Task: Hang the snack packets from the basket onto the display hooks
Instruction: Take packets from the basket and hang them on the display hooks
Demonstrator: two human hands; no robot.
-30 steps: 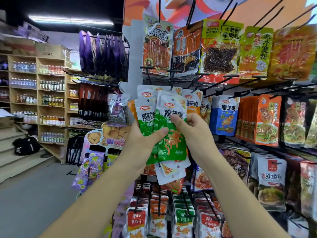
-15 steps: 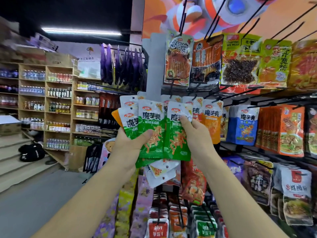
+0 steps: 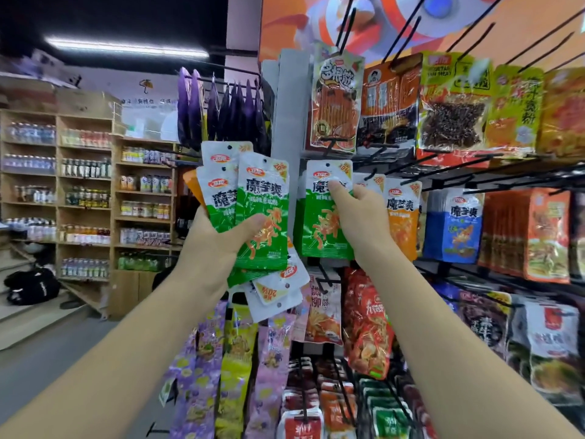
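Konjac packet bundle (image 3: 262, 217): white tops, green lower halves, orange snack print, red oval logos, yellow corner flashes.
Single konjac packet (image 3: 319, 223), at 3 o'clock of the bundle: the same white over green with orange print.
Orange packet (image 3: 403, 217), at 3 o'clock of the single packet: white top, orange body.
Blue packet (image 3: 459, 226), farther toward 3 o'clock: white top, blue body, orange print.
Purple packets (image 3: 221, 109), at 11 o'clock of the bundle: deep purple.
Red packet (image 3: 367, 324), at 6 o'clock of the single packet: red with yellow-orange patches.
Display hooks (image 3: 405, 31): black.
Poster (image 3: 506, 26), at 12 o'clock: orange with white and blue cartoon shapes.
Shelves (image 3: 57, 198), at 9 o'clock: pale wood.
Bag (image 3: 31, 286), at 8 o'clock: black.
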